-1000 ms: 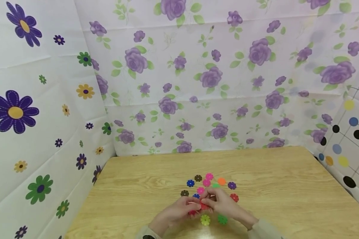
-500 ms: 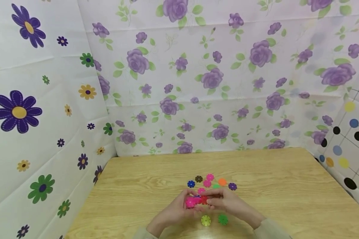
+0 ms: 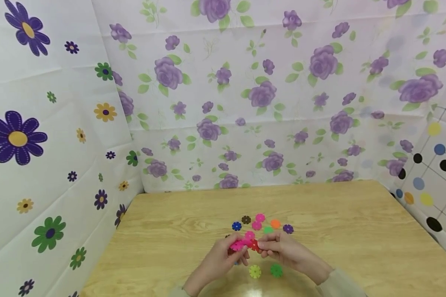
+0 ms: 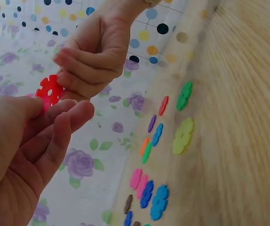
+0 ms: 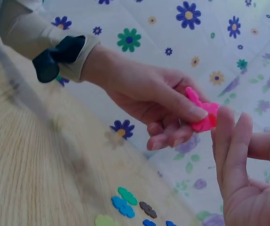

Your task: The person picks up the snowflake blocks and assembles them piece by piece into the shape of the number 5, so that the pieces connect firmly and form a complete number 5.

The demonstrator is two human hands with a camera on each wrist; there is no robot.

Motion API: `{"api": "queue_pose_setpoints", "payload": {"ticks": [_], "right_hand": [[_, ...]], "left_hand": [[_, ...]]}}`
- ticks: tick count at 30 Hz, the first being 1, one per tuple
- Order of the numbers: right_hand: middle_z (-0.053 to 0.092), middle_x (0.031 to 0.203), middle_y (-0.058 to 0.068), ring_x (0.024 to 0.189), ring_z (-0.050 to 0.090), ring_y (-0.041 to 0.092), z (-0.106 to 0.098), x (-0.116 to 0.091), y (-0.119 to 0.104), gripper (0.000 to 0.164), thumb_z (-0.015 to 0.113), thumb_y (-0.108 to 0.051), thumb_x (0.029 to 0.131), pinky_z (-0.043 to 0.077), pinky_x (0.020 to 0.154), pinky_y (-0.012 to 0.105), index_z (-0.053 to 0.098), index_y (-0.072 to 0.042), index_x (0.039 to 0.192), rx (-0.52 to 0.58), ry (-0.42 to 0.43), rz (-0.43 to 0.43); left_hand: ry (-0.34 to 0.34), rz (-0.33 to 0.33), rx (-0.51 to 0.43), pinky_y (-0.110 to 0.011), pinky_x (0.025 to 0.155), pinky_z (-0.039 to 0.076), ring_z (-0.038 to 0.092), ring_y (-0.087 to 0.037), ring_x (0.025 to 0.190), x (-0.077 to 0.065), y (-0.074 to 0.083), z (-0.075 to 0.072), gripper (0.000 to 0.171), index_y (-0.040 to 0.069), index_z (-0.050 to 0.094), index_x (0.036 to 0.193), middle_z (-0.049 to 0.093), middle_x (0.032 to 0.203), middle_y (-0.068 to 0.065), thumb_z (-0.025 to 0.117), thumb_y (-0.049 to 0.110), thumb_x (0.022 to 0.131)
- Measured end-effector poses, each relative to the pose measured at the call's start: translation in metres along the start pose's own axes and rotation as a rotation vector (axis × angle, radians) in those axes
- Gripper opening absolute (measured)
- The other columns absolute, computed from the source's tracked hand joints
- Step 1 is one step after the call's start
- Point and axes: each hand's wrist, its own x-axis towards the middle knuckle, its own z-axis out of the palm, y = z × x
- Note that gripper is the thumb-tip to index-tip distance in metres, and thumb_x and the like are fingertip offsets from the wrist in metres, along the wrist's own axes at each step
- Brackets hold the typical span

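Between thumb and fingers my left hand (image 3: 217,259) pinches pink snowflake discs (image 3: 237,246), small notched plastic connecting pieces. In the right wrist view these pink discs (image 5: 203,117) stand at angles to each other, partly behind the thumb. My right hand (image 3: 291,252) pinches a red snowflake disc (image 3: 254,245) by its right side. The left wrist view shows that red disc (image 4: 50,90) upright against the pink; whether their slots are fully engaged I cannot tell. Both hands are held above the table, close together.
Several loose snowflake discs lie on the wooden table (image 3: 163,231): a yellow disc (image 3: 255,271) and a green disc (image 3: 276,270) nearer me, an orange disc (image 3: 275,224), a purple disc (image 3: 288,229) and a blue disc (image 3: 236,226) farther off. Printed cloth (image 3: 208,103) hangs behind.
The pink discs, earlier low and mostly hidden by the fingers, have been raised and turned into view. My right hand has shifted slightly right and now pinches the red disc's edge.
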Motion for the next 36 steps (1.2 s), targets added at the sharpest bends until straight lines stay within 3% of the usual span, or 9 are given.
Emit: {"api": "queue_pose_setpoints", "payload": {"ticks": [2,5,14,20,25,28,32,36], "right_hand": [[0.070,0.082,-0.004,0.070,0.065,-0.002,0.002,-0.001,-0.002,0.007,0.060,-0.011,0.094,0.051,0.066,0.006,0.067,-0.009,0.096,0.004,-0.005,0.014],[0.070,0.079,-0.006,0.066,0.064,-0.004,0.006,-0.001,-0.005,0.010,0.061,-0.009,0.093,0.049,0.063,0.004,0.068,-0.012,0.088,0.010,-0.015,0.012],[0.068,0.075,-0.008,0.061,0.062,-0.005,0.015,-0.005,-0.006,0.015,0.060,-0.006,0.092,0.048,0.060,0.003,0.067,-0.015,0.081,0.026,0.006,0.022],[0.066,0.073,-0.008,0.060,0.060,-0.005,0.017,-0.004,-0.005,0.016,0.059,-0.008,0.093,0.047,0.058,0.003,0.067,-0.015,0.081,0.018,0.027,-0.001],[0.064,0.073,-0.007,0.059,0.059,-0.004,0.018,-0.002,-0.002,0.011,0.062,-0.011,0.091,0.047,0.057,0.003,0.068,-0.013,0.081,0.012,0.133,0.010],[0.065,0.076,-0.004,0.061,0.061,-0.003,0.017,-0.001,-0.001,0.010,0.061,-0.010,0.092,0.049,0.059,0.005,0.067,-0.011,0.084,0.016,0.148,0.010],[0.065,0.076,-0.003,0.062,0.062,-0.001,0.014,0.001,0.001,0.007,0.062,-0.013,0.093,0.051,0.061,0.008,0.066,-0.010,0.087,-0.011,0.141,0.023],[0.067,0.074,-0.004,0.061,0.062,0.000,0.015,0.004,0.003,0.009,0.067,-0.018,0.091,0.051,0.058,0.011,0.067,-0.009,0.091,-0.053,0.173,0.033]], "left_hand": [[-0.004,0.091,0.094,-0.025,0.060,0.059,0.068,-0.010,0.068,0.000,0.003,0.001,0.011,0.008,0.057,0.107,0.070,0.082,-0.013,0.051,0.014,0.100],[-0.003,0.207,0.189,-0.017,0.057,0.055,0.064,-0.003,0.064,-0.001,0.004,0.003,0.007,0.008,0.056,0.101,0.069,0.078,-0.006,0.050,0.012,0.100],[0.028,0.265,0.248,-0.007,0.049,0.044,0.057,-0.005,0.055,-0.005,0.002,0.012,0.009,0.006,0.052,0.093,0.065,0.071,-0.005,0.056,-0.002,0.095],[0.068,0.318,0.239,-0.006,0.051,0.042,0.053,-0.008,0.053,-0.003,0.015,0.013,0.011,0.001,0.050,0.091,0.062,0.068,-0.009,0.056,-0.008,0.092],[0.056,0.221,0.211,-0.012,0.058,0.050,0.057,-0.001,0.062,-0.003,-0.002,0.015,0.002,0.007,0.052,0.100,0.066,0.075,-0.006,0.051,0.006,0.099],[0.053,0.092,0.147,-0.017,0.066,0.056,0.064,-0.002,0.072,-0.002,-0.008,0.013,0.015,0.010,0.055,0.112,0.070,0.087,-0.007,0.053,0.018,0.100],[0.098,-0.075,0.012,-0.022,0.073,0.058,0.069,-0.005,0.085,-0.001,-0.010,0.014,0.038,0.015,0.057,0.126,0.070,0.108,-0.008,0.065,0.029,0.092],[0.164,-0.142,-0.067,-0.023,0.078,0.058,0.069,-0.008,0.096,0.000,-0.012,0.016,0.045,0.018,0.062,0.126,0.068,0.117,-0.008,0.073,0.032,0.085]]}}
